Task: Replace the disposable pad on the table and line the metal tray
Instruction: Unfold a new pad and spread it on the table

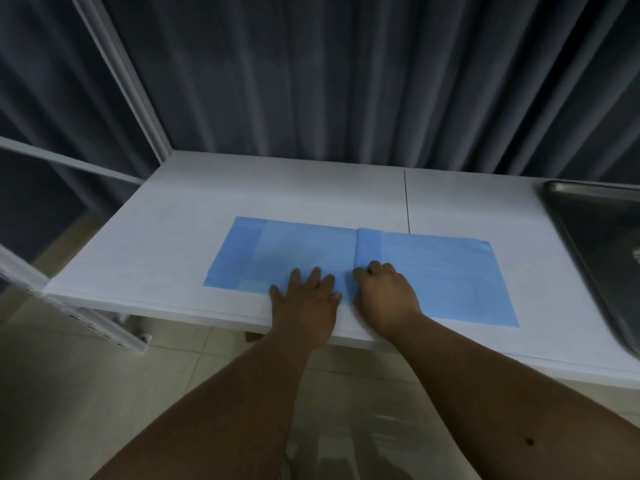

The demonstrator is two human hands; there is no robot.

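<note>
On the table [173,209], left hand [304,292] flat on blue pad [450,271] — right hand [386,289] pinching its fold.

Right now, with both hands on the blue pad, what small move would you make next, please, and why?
Probably draw the right hand rightward, since it pinches a raised fold in the blue pad while the left hand lies flat on the spread half.

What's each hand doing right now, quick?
Left hand: open, fingers flat, pressing on the blue pad.
Right hand: fingers curled, gripping the pad's raised fold.
</note>
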